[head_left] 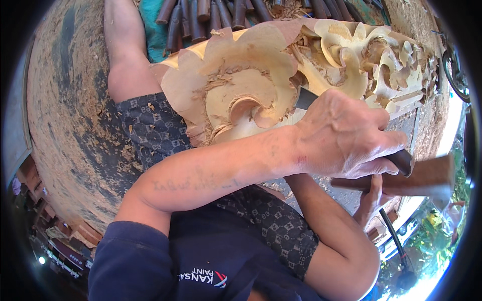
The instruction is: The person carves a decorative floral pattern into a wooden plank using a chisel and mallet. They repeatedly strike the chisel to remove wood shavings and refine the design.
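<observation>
My left hand (346,133) is closed around a chisel, its arm stretched across my body to the right. The chisel's flat steel blade (305,98) meets the carved wooden panel (186,80) beside a scalloped, scooped-out leaf. Its dark rounded handle end (403,163) sticks out below my fingers. Just beneath, my right hand (371,198), partly hidden behind my bent leg, grips a brown wooden mallet (422,176). The mallet lies close below the handle end; I cannot tell whether they touch. Curled scrolls and leaves cover the panel's right part.
Several dark-handled carving tools (216,17) lie in a row beyond the panel, over a teal cloth (150,22). Wood shavings (236,75) sit in the carved hollows and on the dusty ground (75,115). My legs flank the panel's near side. Reddish wood blocks (85,233) are stacked lower left.
</observation>
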The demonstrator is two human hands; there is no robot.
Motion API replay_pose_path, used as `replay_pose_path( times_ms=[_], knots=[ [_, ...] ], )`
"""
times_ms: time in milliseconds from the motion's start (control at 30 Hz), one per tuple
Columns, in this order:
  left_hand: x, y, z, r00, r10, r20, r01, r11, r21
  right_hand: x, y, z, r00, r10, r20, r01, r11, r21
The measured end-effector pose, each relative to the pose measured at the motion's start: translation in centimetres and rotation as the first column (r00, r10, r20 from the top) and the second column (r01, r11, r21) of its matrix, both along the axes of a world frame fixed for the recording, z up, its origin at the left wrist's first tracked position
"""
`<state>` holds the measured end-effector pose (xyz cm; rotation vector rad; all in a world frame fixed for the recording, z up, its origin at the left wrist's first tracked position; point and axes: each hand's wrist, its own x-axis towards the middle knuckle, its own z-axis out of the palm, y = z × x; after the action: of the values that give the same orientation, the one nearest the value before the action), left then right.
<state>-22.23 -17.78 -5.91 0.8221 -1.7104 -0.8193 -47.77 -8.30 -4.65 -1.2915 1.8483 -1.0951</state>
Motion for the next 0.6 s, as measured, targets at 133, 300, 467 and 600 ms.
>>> replay_pose_path(
  times_ms=[133,300,467,600],
  knots=[
    [-0.2,0.0,-0.1,0.999,0.023,0.034,-0.023,1.0,-0.013,-0.3,-0.6,0.3,0.995,0.047,-0.084,-0.049,0.999,-0.02],
    [-0.2,-0.3,-0.3,0.996,0.09,0.001,-0.09,0.995,-0.053,-1.6,0.5,0.8,0.984,-0.085,0.154,0.08,0.996,0.037],
    [0.3,-0.3,0.0,0.995,0.084,0.06,-0.083,0.996,-0.01,0.1,-0.1,2.0,0.943,0.089,-0.32,-0.049,0.99,0.131],
    [0.0,-0.5,-0.1,0.993,0.108,0.042,-0.108,0.994,-0.015,-1.0,-0.7,2.0,0.976,0.025,0.216,-0.021,1.0,-0.019]
  ],
)
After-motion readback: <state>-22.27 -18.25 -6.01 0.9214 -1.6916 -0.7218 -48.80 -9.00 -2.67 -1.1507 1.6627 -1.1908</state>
